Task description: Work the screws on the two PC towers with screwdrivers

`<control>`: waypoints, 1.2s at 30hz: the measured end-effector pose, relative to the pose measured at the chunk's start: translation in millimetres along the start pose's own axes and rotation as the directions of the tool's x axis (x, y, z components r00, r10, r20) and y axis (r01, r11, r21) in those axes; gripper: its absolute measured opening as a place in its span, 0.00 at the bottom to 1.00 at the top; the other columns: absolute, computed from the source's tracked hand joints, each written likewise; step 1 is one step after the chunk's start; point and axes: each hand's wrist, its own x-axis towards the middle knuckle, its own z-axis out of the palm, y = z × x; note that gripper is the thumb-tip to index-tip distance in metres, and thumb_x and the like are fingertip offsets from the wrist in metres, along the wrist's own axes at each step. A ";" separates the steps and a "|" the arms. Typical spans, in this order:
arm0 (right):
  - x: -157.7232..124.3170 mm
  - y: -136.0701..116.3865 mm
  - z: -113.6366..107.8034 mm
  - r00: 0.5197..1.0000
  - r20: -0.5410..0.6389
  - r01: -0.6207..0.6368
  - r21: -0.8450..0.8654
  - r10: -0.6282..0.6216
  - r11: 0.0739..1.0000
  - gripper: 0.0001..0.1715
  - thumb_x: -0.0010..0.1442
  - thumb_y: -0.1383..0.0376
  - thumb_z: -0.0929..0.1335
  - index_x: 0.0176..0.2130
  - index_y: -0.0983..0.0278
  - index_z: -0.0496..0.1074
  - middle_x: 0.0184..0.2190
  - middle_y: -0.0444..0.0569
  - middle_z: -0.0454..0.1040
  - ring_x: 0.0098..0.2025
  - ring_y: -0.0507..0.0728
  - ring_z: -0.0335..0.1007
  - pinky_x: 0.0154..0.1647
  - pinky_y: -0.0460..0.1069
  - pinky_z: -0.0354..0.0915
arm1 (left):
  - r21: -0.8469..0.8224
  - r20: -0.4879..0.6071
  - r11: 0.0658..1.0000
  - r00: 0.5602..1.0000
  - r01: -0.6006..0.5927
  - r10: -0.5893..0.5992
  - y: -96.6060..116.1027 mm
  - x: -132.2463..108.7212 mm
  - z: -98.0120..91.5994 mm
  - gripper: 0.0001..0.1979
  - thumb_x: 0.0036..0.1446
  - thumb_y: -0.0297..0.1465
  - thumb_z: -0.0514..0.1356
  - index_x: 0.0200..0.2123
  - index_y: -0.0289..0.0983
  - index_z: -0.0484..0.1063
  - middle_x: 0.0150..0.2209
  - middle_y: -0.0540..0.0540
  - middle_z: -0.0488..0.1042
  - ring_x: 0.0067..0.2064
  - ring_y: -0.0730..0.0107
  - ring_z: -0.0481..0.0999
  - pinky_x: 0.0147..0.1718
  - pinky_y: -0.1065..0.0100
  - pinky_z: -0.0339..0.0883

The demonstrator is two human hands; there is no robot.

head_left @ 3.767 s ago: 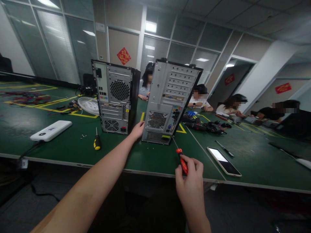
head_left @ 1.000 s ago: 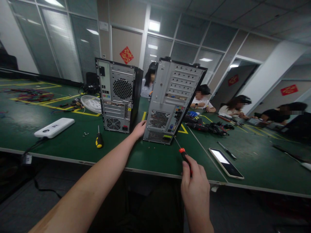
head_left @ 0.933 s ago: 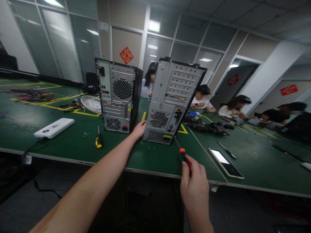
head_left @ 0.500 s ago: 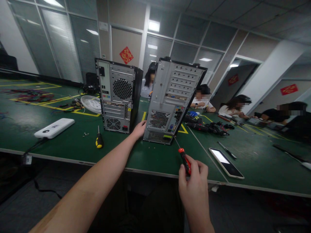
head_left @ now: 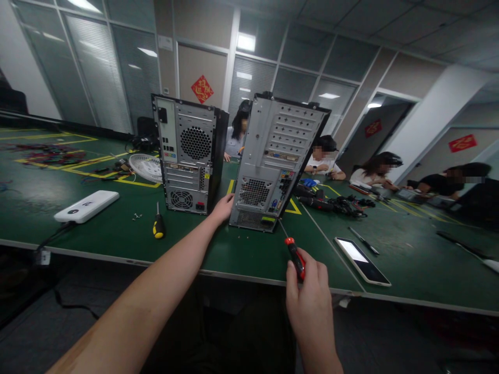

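Note:
A computer tower (head_left: 257, 171) stands on the green table with its back panel towards me, looking slightly slanted. My left hand (head_left: 223, 209) is at its lower left side; the fingers disappear behind the case, so their grip is hidden. In my right hand (head_left: 311, 291) is a red and black screwdriver (head_left: 295, 254), held by the handle. Its tip meets the lower right edge of the tower's back panel, or lies very close to it. Small screws (head_left: 247, 238) lie in front of the case. To the left is a second computer tower (head_left: 189, 156), upright, back panel also facing me.
A yellow and black screwdriver (head_left: 158, 226) and loose screws (head_left: 136, 216) lie left. Beyond are a white power bank (head_left: 88, 206) with a cable and a white basket (head_left: 145, 165). Rightward are a phone (head_left: 362, 261), a pen (head_left: 363, 240) and black cables (head_left: 343, 204). Several people sit across the table.
My hands, the screwdriver and both towers keep nearly the same places. The whole view has shifted very slightly.

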 end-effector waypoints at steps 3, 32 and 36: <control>0.2 0.0 0.7 1.000 -0.004 0.000 -0.005 0.000 1.000 0.25 0.75 0.52 0.58 0.59 0.65 0.70 0.48 0.58 0.72 0.45 0.64 0.76 0.41 0.56 0.73 | -0.018 -0.004 0.999 1.000 -0.029 0.029 0.9 -0.1 1.6 0.26 0.62 0.50 0.59 0.53 0.39 0.80 0.54 0.41 0.82 0.58 0.50 0.77 0.58 0.56 0.68; -2.1 5.3 8.0 0.998 0.056 -0.040 0.023 0.039 0.999 0.21 0.70 0.57 0.64 0.57 0.65 0.68 0.52 0.60 0.62 0.45 0.63 0.74 0.43 0.59 0.74 | 0.016 -0.006 1.000 1.000 -0.005 0.005 8.4 -5.4 1.8 0.26 0.63 0.50 0.58 0.54 0.40 0.80 0.56 0.41 0.81 0.59 0.50 0.77 0.59 0.56 0.67; -2.2 7.0 9.7 0.999 0.035 -0.008 0.031 0.006 0.999 0.17 0.71 0.60 0.62 0.55 0.63 0.71 0.51 0.57 0.62 0.43 0.61 0.73 0.42 0.58 0.74 | -0.003 -0.007 0.999 0.999 -0.039 0.039 5.6 -3.9 2.5 0.27 0.63 0.51 0.58 0.54 0.39 0.80 0.56 0.40 0.81 0.59 0.49 0.76 0.59 0.55 0.67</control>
